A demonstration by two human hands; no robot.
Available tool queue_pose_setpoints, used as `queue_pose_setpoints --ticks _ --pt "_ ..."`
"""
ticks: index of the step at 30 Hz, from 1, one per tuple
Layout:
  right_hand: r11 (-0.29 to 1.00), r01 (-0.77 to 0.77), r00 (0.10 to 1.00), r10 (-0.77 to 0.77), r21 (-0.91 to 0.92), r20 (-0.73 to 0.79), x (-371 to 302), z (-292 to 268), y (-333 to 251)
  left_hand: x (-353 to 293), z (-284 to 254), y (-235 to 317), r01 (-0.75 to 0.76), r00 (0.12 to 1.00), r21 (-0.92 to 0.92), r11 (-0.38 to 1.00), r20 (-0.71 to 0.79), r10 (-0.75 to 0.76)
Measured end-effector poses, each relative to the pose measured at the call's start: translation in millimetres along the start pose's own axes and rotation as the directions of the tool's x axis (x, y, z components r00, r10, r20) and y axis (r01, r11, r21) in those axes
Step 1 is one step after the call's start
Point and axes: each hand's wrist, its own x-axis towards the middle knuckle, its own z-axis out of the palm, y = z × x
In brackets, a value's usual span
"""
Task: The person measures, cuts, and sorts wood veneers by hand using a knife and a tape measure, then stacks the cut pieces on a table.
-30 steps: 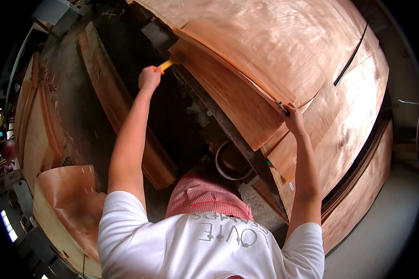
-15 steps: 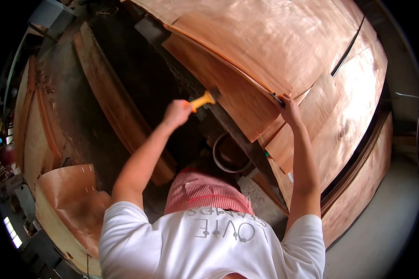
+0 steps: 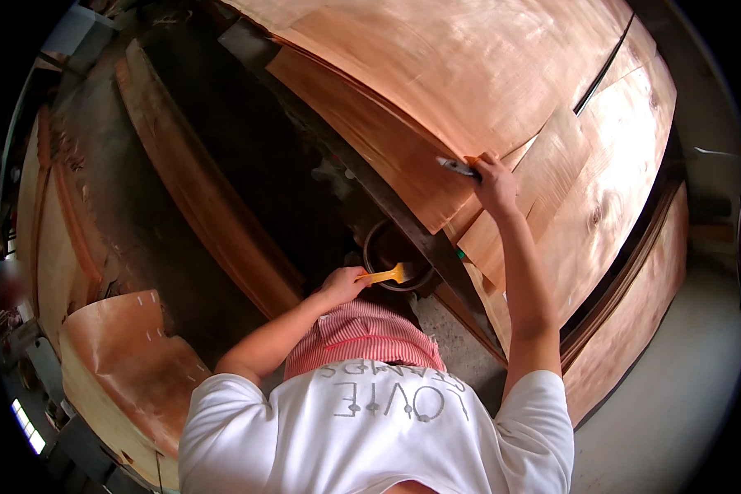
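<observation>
My left hand (image 3: 343,285), low and close to my body, is closed around the handle of a yellow paintbrush (image 3: 385,276). Dark bristles point right, over the round bucket (image 3: 365,253) beside the bench edge; from above I cannot tell whether they touch anything. My right hand (image 3: 497,188) grips a small tool with a flat grey blade (image 3: 456,167) and some orange at its handle; its exact kind is unclear. That blade points left, above a loose reddish wood veneer sheet (image 3: 387,156). A large veneer stack (image 3: 502,74) lies beyond it, its near edge beside the tool.
The bench's dark edge (image 3: 436,253) runs diagonally before me. Left of it, a long curved bundle of veneer (image 3: 198,189) lies low. A curled sheet (image 3: 123,337) rests at lower left, and another veneer stack (image 3: 634,329) stands at right. A dark slit (image 3: 605,62) crosses the far sheets.
My left hand has brought the brush down from the bench edge to the bucket. My right hand has turned its tool, so the grey blade now shows more, pointing left.
</observation>
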Motion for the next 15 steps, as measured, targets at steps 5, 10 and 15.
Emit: queue_pose_setpoints --ticks 5,10,15 --pt "0.994 0.007 0.992 0.006 -0.106 0.122 -47.0 16.6 -33.0 8.2 13.1 -26.2 0.028 0.998 0.18 0.983 -0.061 -0.017" --pt "0.995 -0.036 0.976 0.054 -0.089 0.211 -66.8 40.2 -38.7 17.7 -15.3 -2.8 0.127 0.991 0.164 0.978 0.017 -0.131" --pt "0.988 -0.147 0.945 0.156 -0.051 0.287 -60.8 36.3 -49.5 24.7 -23.1 -5.7 0.054 0.997 0.147 0.988 -0.056 -0.047"
